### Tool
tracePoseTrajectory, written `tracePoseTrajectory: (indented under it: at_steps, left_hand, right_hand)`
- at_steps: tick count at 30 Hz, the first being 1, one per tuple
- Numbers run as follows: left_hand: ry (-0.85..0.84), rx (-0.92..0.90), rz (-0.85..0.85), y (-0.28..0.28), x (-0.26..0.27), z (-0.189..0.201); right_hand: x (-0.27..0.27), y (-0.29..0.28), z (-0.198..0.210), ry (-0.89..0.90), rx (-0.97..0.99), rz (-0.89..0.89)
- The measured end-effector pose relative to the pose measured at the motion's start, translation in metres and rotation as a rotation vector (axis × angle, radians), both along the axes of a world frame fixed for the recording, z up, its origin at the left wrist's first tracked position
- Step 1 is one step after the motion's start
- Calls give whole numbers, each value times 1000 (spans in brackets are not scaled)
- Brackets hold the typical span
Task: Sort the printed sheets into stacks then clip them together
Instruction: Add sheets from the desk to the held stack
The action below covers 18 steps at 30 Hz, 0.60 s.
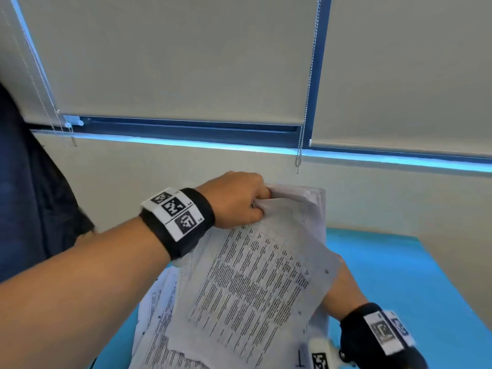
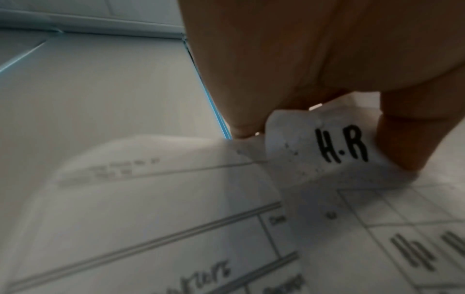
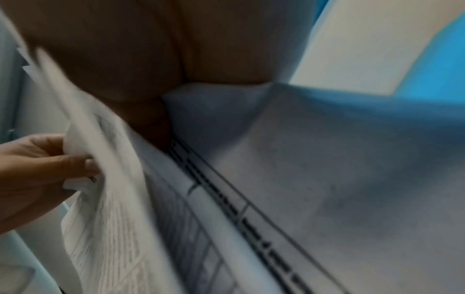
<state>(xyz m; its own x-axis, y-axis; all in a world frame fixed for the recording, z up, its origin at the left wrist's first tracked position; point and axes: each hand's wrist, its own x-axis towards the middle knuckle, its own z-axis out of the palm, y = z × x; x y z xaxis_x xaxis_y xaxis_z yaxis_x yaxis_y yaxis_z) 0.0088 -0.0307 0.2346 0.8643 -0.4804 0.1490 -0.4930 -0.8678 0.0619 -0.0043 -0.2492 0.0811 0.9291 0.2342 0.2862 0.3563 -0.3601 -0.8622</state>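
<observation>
A loose bundle of printed sheets, dense text and tables on white paper, is held up over the blue table. My left hand pinches the top corner of the front sheets; the left wrist view shows that corner marked "H.R" between my fingers. My right hand reaches under the bundle's right edge and holds it, its fingers hidden by paper. In the right wrist view its palm lies against a ruled sheet, while the left hand peels the front sheets away.
Closed roller blinds with hanging bead chains cover the window behind the table. A pale wall runs below the sill. A dark sleeve or garment fills the left edge. Bare blue tabletop shows to the right of the sheets.
</observation>
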Motion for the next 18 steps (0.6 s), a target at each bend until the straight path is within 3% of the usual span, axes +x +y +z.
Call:
tracePoseTrajectory:
  at_steps: [6,8,13,16,18]
  left_hand:
    - [11,45,100,11,1,-11]
    - [43,-7,143,15,1,-11]
    - [106,-198,103,12,-3,-6]
    - [39,-290,19,16,-9,-7]
    - [-57,-468,34,33,-11,-15]
  right_hand:
    - [-5,-11,-22,357,705,247]
    - [-11,-13,-22,328,654,287]
    - [-19,-2,-20,217,373,95]
    - [-14,0,-21,186,313,11]
    - [-13,-1,-24,196,330,-20]
